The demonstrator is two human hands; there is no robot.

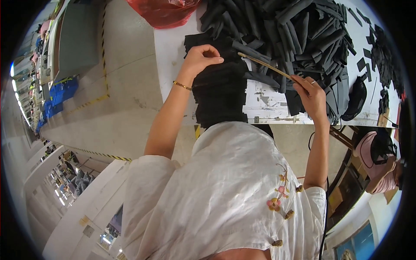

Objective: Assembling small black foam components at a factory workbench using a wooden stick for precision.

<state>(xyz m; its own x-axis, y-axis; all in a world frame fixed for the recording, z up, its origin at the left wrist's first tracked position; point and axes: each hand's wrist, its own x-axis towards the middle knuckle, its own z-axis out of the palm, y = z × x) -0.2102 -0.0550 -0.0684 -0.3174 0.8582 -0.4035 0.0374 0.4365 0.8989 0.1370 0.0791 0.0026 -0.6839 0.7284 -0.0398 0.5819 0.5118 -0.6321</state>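
Note:
A thin wooden stick (265,65) is held by its near end in my right hand (310,93). Its paler tip points left, over the dark cloth pieces. My left hand (203,60) is above the far part of a layered stack of black cloth pieces (221,97). Its thumb and index finger are pinched together; whatever may be between them is too small to make out. The stack reaches to the near edge of the white table (264,102). Right beside it and beyond, dark grey folded strips (299,39) form a large, loose heap.
A red plastic bag (167,11) is at the table's far left. Small black pieces (368,54) and a black bundle (356,99) lie on the right. Another person in pink (375,160) is at the right. Blue crates (63,93) stand on the floor far left.

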